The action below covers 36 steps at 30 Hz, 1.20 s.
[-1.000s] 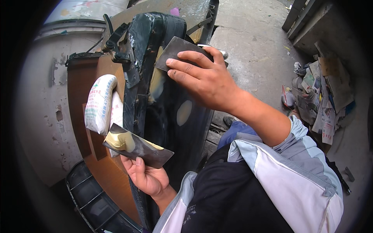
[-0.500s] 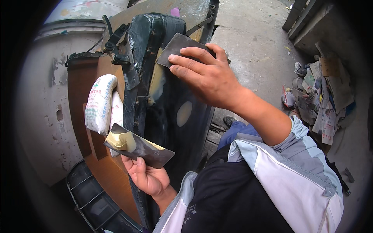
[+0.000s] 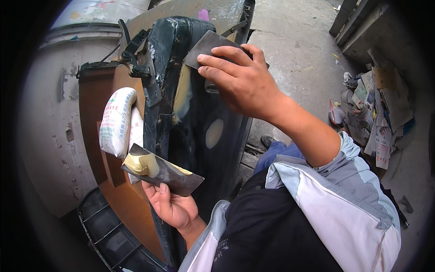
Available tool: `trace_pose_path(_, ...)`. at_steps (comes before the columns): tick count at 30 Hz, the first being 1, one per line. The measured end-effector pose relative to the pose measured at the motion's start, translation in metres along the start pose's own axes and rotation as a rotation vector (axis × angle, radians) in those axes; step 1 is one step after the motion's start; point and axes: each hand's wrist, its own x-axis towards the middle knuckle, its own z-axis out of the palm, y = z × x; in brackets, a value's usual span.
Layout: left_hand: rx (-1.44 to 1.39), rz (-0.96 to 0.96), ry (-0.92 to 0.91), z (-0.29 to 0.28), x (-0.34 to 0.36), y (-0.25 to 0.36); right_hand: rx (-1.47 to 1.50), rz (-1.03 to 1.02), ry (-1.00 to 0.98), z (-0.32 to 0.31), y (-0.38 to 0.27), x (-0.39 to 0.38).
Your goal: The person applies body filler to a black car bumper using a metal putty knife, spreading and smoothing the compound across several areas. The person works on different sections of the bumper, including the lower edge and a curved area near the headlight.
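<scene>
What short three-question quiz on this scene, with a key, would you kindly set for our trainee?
1. Multiple choice: what does the left hand hold?
A) a brush
B) a dark plate bearing yellow paste
C) a folded cloth
2. True or false: in the picture, the white sack lies to the left of the dark panel.
3. Counting: how many of the person's hands hold a flat plate?

Key:
1. B.
2. True.
3. Two; the right hand holds a second plate.
</scene>
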Motion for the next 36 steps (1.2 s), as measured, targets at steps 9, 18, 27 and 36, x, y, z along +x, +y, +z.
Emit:
trace_pose_path(9,-0.06,0.008,-0.084,0.004,0.005,-0.005,0.583,0.141,0.001,-0.037,-0.007,-0.009)
trace_pose_path(18,-0.06,0.004,-0.074,0.035,0.014,-0.001,1.115,-0.122,-0.163,-0.038,-0.037,-0.052)
trace_pose_path(27,-0.057,0.129,-0.13,0.008,0.012,0.019,0.389,0.188,0.022,0.011,-0.005,-0.031)
trace_pose_path(36,0.018,0.149,-0.114,-0.012,0.002,0.016,0.32,0.205,0.058,0.031,-0.011,-0.018)
